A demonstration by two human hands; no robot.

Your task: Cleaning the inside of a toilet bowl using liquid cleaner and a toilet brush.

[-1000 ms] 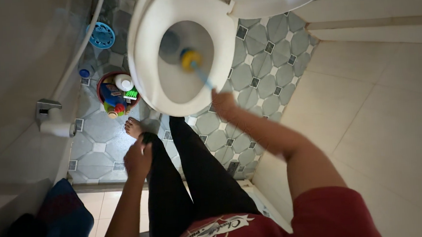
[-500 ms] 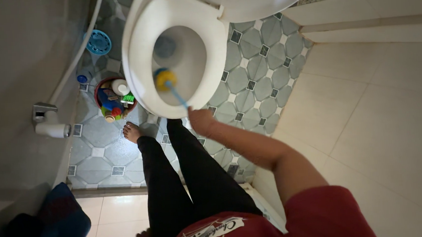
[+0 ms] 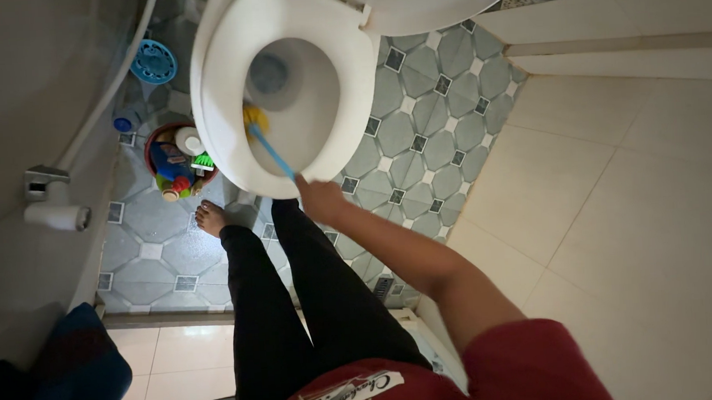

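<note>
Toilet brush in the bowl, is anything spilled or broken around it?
Nothing stands out. The right hand holds the blue-handled toilet brush inside the white toilet bowl. The red bucket of cleaning bottles stands upright on the tiled floor, with no visible spill.

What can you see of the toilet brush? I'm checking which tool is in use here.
The toilet brush has a thin blue handle, seemingly plastic, and a yellow head. It slants down into the white toilet bowl, head pressed against the inner wall under the seat's rim, partly hidden. The right hand grips the handle's near end. Bristles are too blurred to describe.
</note>
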